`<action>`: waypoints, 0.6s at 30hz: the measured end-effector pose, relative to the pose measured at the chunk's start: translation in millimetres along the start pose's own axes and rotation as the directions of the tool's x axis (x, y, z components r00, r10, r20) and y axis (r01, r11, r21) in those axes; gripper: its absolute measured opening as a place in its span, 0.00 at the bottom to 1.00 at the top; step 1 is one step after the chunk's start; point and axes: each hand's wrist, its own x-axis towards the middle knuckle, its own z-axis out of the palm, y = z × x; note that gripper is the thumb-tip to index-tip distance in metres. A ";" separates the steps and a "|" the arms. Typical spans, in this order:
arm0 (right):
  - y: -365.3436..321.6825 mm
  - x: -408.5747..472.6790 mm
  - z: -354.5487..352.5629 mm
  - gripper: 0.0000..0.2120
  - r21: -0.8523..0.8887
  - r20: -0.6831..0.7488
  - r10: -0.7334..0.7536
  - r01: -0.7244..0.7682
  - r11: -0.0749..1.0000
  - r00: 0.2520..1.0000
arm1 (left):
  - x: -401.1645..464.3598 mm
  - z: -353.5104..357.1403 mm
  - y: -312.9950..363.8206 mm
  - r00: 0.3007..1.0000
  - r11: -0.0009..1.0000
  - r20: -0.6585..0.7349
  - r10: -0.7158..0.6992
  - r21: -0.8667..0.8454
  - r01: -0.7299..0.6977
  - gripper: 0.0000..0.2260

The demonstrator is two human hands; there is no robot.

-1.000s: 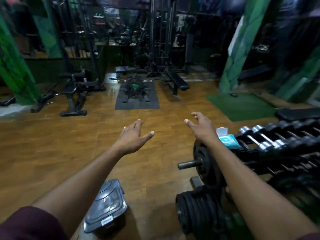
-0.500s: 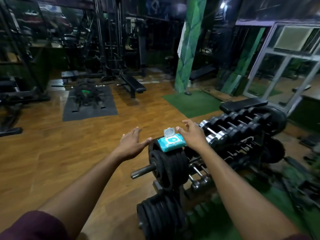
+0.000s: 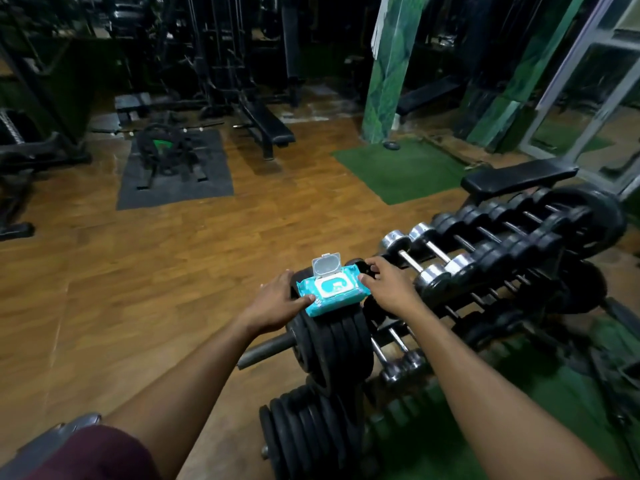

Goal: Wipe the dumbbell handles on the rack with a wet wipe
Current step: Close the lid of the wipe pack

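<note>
Now my left hand (image 3: 277,301) and right hand (image 3: 388,287) flank the wet-wipe pack (image 3: 329,292), fingers spread, thumbs touching it; lower dumbbell rack (image 3: 485,306) probably holds more, too dark.

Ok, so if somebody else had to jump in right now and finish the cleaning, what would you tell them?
Left hand: empty, thumb touching the near left edge of the wipes pack.
Right hand: empty, resting at the pack's right end.
The pack lies on top of the stacked weight plates, its lid flipped open.
The dumbbells sit on the rack to the right.
Done: pack reached, lid open.
Left: pull out a wipe, then rub each dumbbell handle. No wipe is out yet, so no handle looks wiped so far.
</note>
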 end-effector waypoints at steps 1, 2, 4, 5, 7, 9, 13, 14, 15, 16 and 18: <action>4.0 10.5 6.7 0.22 0.000 0.019 0.010 -0.010 1.000 1.000 | 14.9 1.7 -5.2 1.000 1.000 0.018 -0.004 -0.021 0.004 0.33; 8.5 19.0 14.5 0.22 -0.002 0.039 0.027 -0.027 1.000 0.999 | 28.5 4.4 -9.9 0.999 0.999 0.041 -0.008 -0.048 0.009 0.33; 17.3 33.8 29.2 0.22 -0.033 0.084 0.058 -0.056 0.998 0.995 | 56.6 9.7 -16.3 0.998 0.995 0.063 0.008 -0.100 -0.002 0.32; 21.3 40.8 36.2 0.23 -0.048 0.106 0.071 -0.066 0.997 0.992 | 69.6 11.9 -18.5 0.997 0.991 0.072 0.004 -0.134 0.006 0.32; 28.1 55.6 47.7 0.23 -0.059 0.129 0.096 -0.089 0.994 0.987 | 94.4 17.1 -22.8 0.996 0.981 0.090 -0.012 -0.193 0.029 0.32; 33.3 65.4 56.9 0.24 -0.074 0.147 0.128 -0.118 0.990 0.981 | 115.2 23.8 -27.0 0.994 0.973 0.111 -0.012 -0.229 0.037 0.34; 42.7 78.4 67.9 0.22 -0.147 0.174 0.156 -0.131 0.981 0.972 | 144.0 36.5 -31.0 0.990 0.959 0.135 0.025 -0.284 0.015 0.31; 44.3 81.4 69.6 0.21 -0.160 0.181 0.164 -0.135 0.978 0.970 | 148.6 39.0 -30.5 0.990 0.954 0.136 0.031 -0.301 0.012 0.31; 46.4 84.3 71.5 0.20 -0.169 0.185 0.170 -0.139 0.976 0.968 | 151.9 41.4 -29.3 0.990 0.948 0.134 0.041 -0.318 0.003 0.32; 47.9 87.0 72.8 0.20 -0.173 0.183 0.179 -0.148 0.974 0.967 | 154.4 44.2 -28.6 0.989 0.946 0.137 0.052 -0.324 -0.005 0.33; 52.1 93.0 75.5 0.19 -0.158 0.164 0.189 -0.163 0.974 0.968 | 156.2 49.8 -26.9 0.986 0.952 0.141 0.092 -0.302 -0.046 0.34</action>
